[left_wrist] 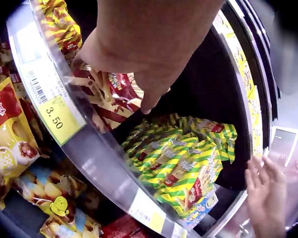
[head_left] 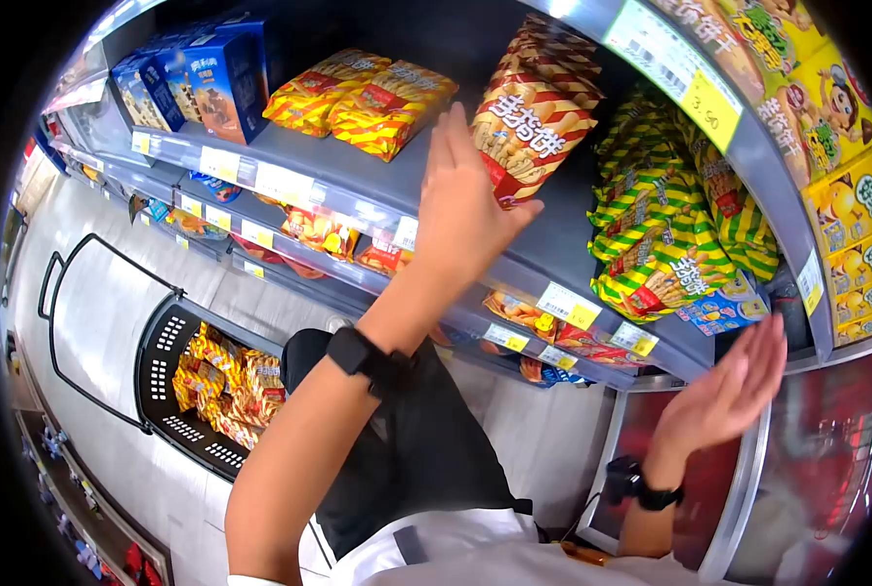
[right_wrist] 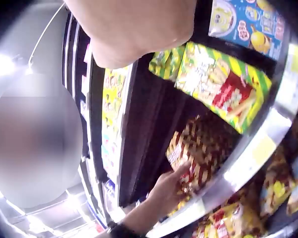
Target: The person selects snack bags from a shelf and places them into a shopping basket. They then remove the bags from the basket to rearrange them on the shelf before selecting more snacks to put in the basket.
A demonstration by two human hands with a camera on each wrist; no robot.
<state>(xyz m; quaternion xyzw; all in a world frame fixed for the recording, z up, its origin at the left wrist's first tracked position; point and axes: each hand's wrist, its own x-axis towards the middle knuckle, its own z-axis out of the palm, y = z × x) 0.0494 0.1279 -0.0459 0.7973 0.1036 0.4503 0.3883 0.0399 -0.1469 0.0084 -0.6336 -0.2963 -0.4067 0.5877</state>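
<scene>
Red-and-cream striped snack packs (head_left: 539,122) stand in a row on the shelf. Against their near end rests my left hand (head_left: 465,215), fingers straight along one side and thumb spread at the other; the left wrist view shows the hand (left_wrist: 134,49) spanning the striped packs (left_wrist: 111,96). My right hand (head_left: 724,400) is raised with extended fingers in front of the shelf's right end, holding nothing. Nearest to it are green-and-yellow striped packs (head_left: 661,244), also in the right wrist view (right_wrist: 223,84), below the back of that hand (right_wrist: 139,29).
Yellow-and-red packs (head_left: 392,103) and blue boxes (head_left: 223,83) stand farther left on the shelf. A black basket (head_left: 153,391) with several snack packs inside is on the floor at left. The price-tag rail (head_left: 348,205) runs along the shelf's front edge.
</scene>
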